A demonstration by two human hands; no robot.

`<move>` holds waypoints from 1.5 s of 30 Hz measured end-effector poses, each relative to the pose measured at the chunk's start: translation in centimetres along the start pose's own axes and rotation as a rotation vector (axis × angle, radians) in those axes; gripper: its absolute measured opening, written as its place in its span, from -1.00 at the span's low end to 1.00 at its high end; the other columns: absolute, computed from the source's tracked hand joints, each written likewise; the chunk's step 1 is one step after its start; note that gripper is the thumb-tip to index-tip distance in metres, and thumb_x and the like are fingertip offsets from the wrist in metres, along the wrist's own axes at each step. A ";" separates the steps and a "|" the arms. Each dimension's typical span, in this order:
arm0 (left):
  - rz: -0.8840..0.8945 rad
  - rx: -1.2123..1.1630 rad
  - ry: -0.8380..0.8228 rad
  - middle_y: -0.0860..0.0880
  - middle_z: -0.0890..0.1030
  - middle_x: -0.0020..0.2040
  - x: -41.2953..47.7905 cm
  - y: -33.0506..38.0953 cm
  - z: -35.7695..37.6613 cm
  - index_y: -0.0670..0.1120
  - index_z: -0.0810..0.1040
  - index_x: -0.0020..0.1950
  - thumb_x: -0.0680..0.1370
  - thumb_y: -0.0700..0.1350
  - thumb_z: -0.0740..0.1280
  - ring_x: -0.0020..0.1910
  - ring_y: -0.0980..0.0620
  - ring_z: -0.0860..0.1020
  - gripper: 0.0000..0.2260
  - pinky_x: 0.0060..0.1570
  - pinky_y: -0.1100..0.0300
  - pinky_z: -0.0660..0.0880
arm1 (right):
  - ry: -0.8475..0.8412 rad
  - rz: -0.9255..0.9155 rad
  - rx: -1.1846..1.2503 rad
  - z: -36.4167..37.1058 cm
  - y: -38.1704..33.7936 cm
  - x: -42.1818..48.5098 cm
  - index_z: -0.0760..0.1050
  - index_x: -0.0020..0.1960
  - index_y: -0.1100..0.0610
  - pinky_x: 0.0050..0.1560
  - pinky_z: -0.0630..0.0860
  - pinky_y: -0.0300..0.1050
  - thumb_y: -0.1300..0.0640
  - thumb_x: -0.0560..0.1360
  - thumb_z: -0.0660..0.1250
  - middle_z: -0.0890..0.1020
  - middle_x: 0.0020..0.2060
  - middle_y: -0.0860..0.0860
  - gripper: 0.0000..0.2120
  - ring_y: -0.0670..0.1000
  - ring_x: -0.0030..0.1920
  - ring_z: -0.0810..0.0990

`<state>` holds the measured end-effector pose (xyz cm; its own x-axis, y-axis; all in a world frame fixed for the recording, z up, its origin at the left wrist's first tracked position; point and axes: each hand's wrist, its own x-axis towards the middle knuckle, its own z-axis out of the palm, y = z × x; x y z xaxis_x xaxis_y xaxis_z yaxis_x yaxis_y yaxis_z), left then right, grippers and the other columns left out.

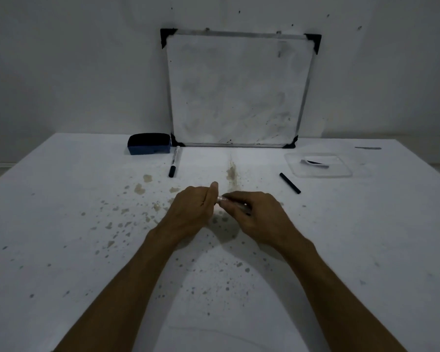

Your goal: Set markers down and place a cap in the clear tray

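Centrally in the head view, the left hand and right hand meet above the stained table, both curled around a pale marker held between them. Its black cap lies to the right. Toward the upper middle leans a whiteboard, with an eraser, a second marker, and a clear tray near it.

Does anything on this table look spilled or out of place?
Yes. Brownish dried splatter stains dot the white table around both hands, and a loose black cap lies apart from the marker.
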<state>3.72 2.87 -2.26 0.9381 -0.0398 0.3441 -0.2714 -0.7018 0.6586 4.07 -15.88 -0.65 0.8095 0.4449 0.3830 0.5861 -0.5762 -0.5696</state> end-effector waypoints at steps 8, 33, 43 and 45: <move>-0.129 0.008 0.016 0.03 0.49 -0.35 -0.7 -1.8 -1.2 0.02 0.39 -0.16 0.73 0.17 0.01 -0.40 0.07 0.44 -0.62 -0.34 0.14 0.35 | 0.105 0.089 -0.125 -0.2 0.9 -0.4 0.64 0.27 -0.08 0.09 0.61 -0.08 -0.26 0.62 0.22 0.74 0.11 -0.12 -0.60 -0.06 0.07 0.69; -0.272 -0.661 0.156 -0.04 0.66 -0.17 -0.1 0.6 -0.9 -0.19 0.62 0.18 0.70 -0.09 0.29 -0.27 0.10 0.64 -0.79 -0.26 0.33 0.58 | 0.161 0.413 0.908 -2.9 2.4 0.5 0.71 0.07 0.13 -0.36 0.63 -0.11 -0.04 0.37 0.62 0.76 -0.21 0.12 -0.63 0.10 -0.41 0.68; -0.583 -1.416 -0.074 -0.26 0.69 0.21 -1.0 4.3 1.6 -0.28 0.55 0.32 0.74 0.05 0.14 0.08 -0.15 0.69 -0.57 0.11 0.02 0.65 | 0.209 0.429 0.933 -0.5 1.2 0.9 0.66 0.06 0.19 -0.39 0.50 -0.20 -0.05 0.63 0.36 0.72 -0.19 0.08 -0.70 -0.03 -0.36 0.59; -0.739 -1.582 -0.129 -0.30 0.66 0.26 -1.1 4.3 1.6 -0.32 0.53 0.35 0.73 0.13 0.10 0.22 -0.21 0.64 -0.46 0.22 -0.04 0.59 | 0.276 0.414 0.884 -1.4 1.0 1.0 0.64 0.01 0.18 -0.46 0.40 -0.22 -0.05 0.64 0.33 0.69 -0.23 0.05 -0.71 -0.06 -0.46 0.46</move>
<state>1.82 -1.21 -0.88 0.9390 -0.1660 -0.3011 0.3260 0.7080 0.6265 5.46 -16.99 0.19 0.9885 0.0866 0.1241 0.1139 0.1139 -0.9869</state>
